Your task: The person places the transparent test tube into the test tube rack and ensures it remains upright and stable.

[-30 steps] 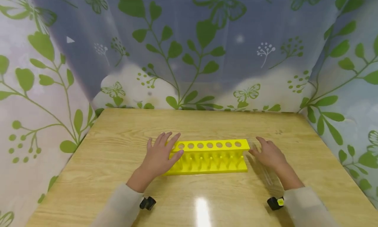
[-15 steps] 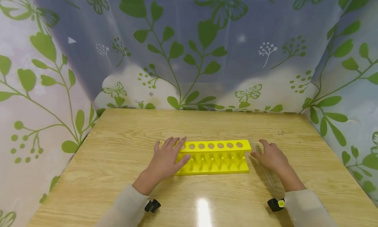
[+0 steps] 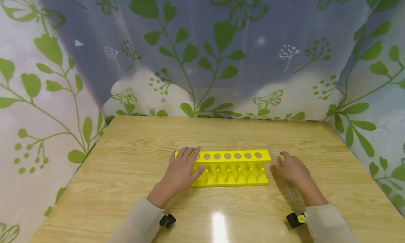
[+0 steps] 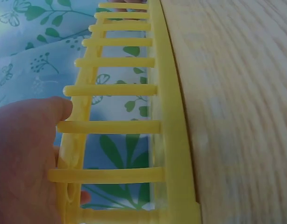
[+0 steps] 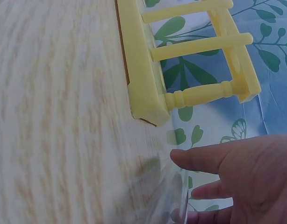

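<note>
A yellow test tube rack (image 3: 234,181) stands on the wooden table, with a row of round holes along its top bar and upright pegs below. My left hand (image 3: 181,169) lies over its left end, fingers across the top bar and thumb at the front. The left wrist view shows the thumb (image 4: 59,109) on the bar's near side and a fingertip (image 4: 85,197) beyond it. Just off the rack's right end is my right hand (image 3: 292,169), thumb and fingers spread apart. Beside it lies a clear, long, tube-like thing (image 3: 289,190), partly hidden by the hand.
The wooden table (image 3: 142,137) reaches back to a curtain (image 3: 202,67) printed with leaves and butterflies, which also hangs at both sides. A bright light reflection shows at the table's front. Each wrist carries a small black camera (image 3: 167,220).
My left hand has slid to the right along the rack, so the rack's left corner now shows behind it. The right hand stays by the clear thing, almost unmoved. The whole view has shifted slightly.
</note>
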Available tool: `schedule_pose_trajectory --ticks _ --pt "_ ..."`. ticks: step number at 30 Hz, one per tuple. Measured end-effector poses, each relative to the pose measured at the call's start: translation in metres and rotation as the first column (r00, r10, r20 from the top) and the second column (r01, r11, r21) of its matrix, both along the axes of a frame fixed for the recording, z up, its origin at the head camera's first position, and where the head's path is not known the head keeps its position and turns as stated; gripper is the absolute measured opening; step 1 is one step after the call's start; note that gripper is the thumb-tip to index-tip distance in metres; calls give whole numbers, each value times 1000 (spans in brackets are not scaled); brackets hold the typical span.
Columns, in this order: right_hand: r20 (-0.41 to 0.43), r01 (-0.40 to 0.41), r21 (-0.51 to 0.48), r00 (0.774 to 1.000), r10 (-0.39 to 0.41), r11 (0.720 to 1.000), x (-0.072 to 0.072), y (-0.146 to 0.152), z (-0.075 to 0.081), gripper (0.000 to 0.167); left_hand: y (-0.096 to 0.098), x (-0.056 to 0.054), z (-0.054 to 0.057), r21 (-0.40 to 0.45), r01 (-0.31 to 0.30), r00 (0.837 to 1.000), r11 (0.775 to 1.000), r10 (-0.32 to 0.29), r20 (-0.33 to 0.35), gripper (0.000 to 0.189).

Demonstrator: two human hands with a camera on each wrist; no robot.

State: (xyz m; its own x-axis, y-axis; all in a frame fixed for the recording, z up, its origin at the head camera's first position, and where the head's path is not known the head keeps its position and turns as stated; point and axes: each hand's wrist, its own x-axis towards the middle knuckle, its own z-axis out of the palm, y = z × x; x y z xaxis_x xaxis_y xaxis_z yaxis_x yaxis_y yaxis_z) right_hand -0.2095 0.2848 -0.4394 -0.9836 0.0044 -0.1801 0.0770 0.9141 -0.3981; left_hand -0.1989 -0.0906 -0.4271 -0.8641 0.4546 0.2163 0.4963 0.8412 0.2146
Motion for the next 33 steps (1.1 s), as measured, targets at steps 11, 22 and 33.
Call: schedule_pose_trajectory --ticks 11,22,33 --pt "28 16 -8 999 -16 1000 1 2 -1 70 -5 -3 -3 -36 17 999 999 -19 -43 67" --pt "47 32 -41 998 -30 999 0 3 -4 64 -7 -5 -5 -24 36 995 999 -38 -97 64" --pt "32 36 -37 999 -35 999 -1 -1 -7 58 -7 -6 -8 -19 33 994 999 -35 -100 64"
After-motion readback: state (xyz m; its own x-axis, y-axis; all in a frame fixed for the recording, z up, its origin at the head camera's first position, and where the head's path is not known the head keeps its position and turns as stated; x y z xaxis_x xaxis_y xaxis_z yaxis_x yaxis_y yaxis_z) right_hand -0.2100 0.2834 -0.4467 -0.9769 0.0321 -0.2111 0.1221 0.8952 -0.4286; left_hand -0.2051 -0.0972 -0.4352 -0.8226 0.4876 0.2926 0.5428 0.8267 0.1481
